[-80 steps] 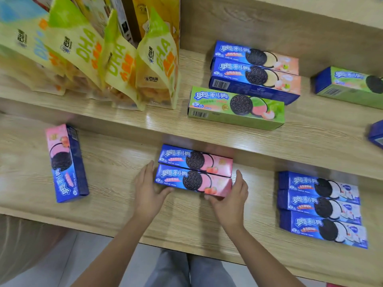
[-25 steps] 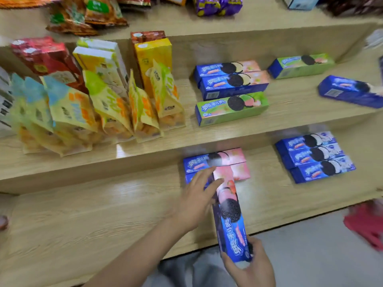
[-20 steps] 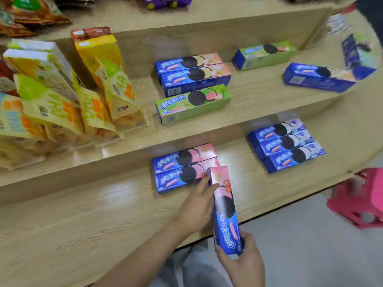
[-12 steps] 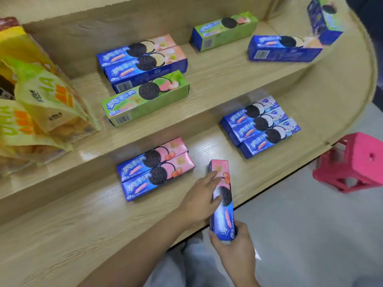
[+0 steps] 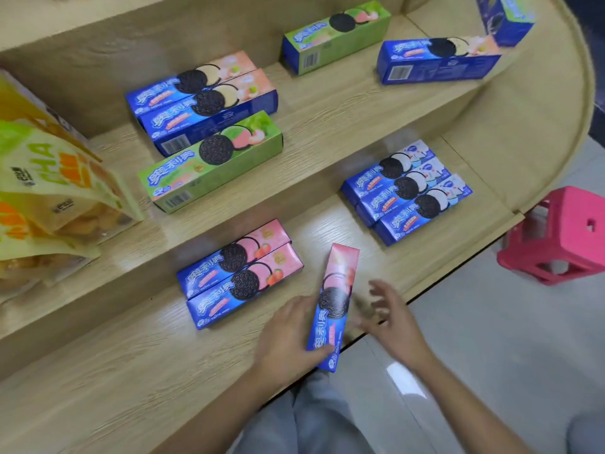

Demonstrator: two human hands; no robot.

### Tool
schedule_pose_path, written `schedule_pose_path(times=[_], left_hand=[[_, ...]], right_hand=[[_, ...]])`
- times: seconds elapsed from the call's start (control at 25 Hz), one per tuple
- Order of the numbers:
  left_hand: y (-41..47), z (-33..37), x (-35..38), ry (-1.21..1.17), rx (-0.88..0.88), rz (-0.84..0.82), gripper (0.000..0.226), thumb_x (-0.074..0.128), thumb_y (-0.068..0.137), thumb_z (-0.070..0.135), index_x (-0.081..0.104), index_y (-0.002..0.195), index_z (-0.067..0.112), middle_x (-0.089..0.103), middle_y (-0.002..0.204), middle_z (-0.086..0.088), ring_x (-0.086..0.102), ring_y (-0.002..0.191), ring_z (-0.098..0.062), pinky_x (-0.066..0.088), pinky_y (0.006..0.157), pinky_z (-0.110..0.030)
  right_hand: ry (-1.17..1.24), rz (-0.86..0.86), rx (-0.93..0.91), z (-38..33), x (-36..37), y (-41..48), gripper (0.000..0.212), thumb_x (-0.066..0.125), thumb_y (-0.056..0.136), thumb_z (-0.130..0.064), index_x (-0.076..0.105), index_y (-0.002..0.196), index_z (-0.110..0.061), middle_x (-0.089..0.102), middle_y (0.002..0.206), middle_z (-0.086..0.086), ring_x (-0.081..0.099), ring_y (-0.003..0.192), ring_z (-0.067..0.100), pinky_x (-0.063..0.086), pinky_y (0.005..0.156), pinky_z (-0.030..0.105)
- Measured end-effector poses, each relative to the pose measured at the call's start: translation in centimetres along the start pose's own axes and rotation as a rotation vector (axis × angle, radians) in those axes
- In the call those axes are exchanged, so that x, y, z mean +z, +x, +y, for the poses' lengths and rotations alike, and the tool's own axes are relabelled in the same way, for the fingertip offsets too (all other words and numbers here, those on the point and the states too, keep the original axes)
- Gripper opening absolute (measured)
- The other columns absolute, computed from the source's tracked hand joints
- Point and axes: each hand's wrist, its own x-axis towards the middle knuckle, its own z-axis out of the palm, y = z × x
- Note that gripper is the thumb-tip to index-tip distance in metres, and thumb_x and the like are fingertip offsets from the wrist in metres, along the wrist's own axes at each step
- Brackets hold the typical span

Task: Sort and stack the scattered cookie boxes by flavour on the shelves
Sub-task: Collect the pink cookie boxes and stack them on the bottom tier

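Observation:
My left hand (image 5: 288,335) grips the near end of a pink strawberry cookie box (image 5: 334,303) that points away from me on the lower shelf (image 5: 131,371). My right hand (image 5: 389,316) hovers open just right of it, fingers spread and blurred. Two matching pink boxes (image 5: 240,273) lie side by side to the left. Three blue-and-white boxes (image 5: 406,191) sit together at the right of this shelf. On the upper shelf (image 5: 327,119) are two peach boxes (image 5: 203,96), a green box (image 5: 209,162) before them, another green box (image 5: 337,37) and a peach box (image 5: 438,60) farther right.
Yellow snack bags (image 5: 49,191) lean at the upper shelf's left. One more box (image 5: 505,18) stands at the top right corner. A pink plastic stool (image 5: 563,234) stands on the floor past the shelf's rounded right end. My knees are below the shelf edge.
My right hand has let go of the pink box's near end and opened to its right. My left hand has slid down to that end. The view has swung rightward.

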Motion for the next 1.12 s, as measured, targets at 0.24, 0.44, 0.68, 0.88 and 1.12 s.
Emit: schedule_pose_path(times=[0.24, 0.44, 0.68, 0.88, 1.12], left_hand=[[-4.6, 0.9, 4.3, -0.044, -0.291, 0.09, 0.069, 0.073, 0.053, 0.045, 0.05, 0.113, 0.021, 0.057, 0.104, 0.005, 0.054, 0.095, -0.016, 0.045, 0.077, -0.03], [-5.5, -0.6, 2.7, -0.306, -0.301, 0.272, 0.06, 0.077, 0.055, 0.004, 0.054, 0.109, 0.018, 0.059, 0.104, -0.001, 0.048, 0.098, 0.004, 0.033, 0.08, -0.004], [-10.7, -7.5, -0.8, -0.184, -0.261, 0.269, 0.083, 0.075, 0.058, 0.017, 0.039, 0.127, 0.049, 0.04, 0.113, 0.021, 0.043, 0.108, -0.002, 0.032, 0.093, -0.013], [-10.7, -8.9, -1.9, -0.403, -0.451, 0.55, 0.084, 0.07, 0.066, -0.004, 0.037, 0.128, 0.043, 0.048, 0.117, 0.015, 0.052, 0.1, -0.002, 0.046, 0.08, -0.017], [-7.7, -9.2, -3.8, -0.483, -0.474, 0.532, 0.099, 0.071, 0.064, -0.021, 0.024, 0.135, 0.031, 0.056, 0.116, -0.006, 0.057, 0.094, 0.004, 0.044, 0.075, -0.009]], right_hand=[[-0.229, -0.221, -0.081, -3.7, -2.6, 11.4, 0.055, 0.063, 0.084, -0.019, 0.038, 0.133, -0.017, 0.043, 0.121, 0.0, 0.046, 0.107, 0.019, 0.038, 0.088, 0.031], [-0.387, -0.218, -0.086, -4.0, -0.7, 11.6, 0.025, 0.068, 0.072, -0.009, 0.064, 0.097, -0.011, 0.067, 0.096, 0.01, 0.061, 0.089, 0.026, 0.046, 0.084, 0.038], [-0.16, -0.196, 0.002, -4.0, 3.3, 4.6, 0.037, 0.077, 0.062, 0.0, 0.058, 0.078, -0.027, 0.066, 0.082, 0.007, 0.061, 0.075, 0.02, 0.048, 0.069, 0.021], [-0.03, -0.074, 0.038, -3.7, 6.7, 3.4, 0.038, 0.076, 0.063, 0.003, 0.059, 0.09, -0.019, 0.067, 0.087, 0.006, 0.062, 0.075, 0.01, 0.05, 0.071, 0.018], [-0.004, -0.15, 0.096, -4.3, 7.5, 5.4, 0.067, 0.069, 0.073, 0.003, 0.04, 0.132, -0.011, 0.057, 0.115, -0.001, 0.06, 0.074, -0.003, 0.05, 0.071, 0.015]])
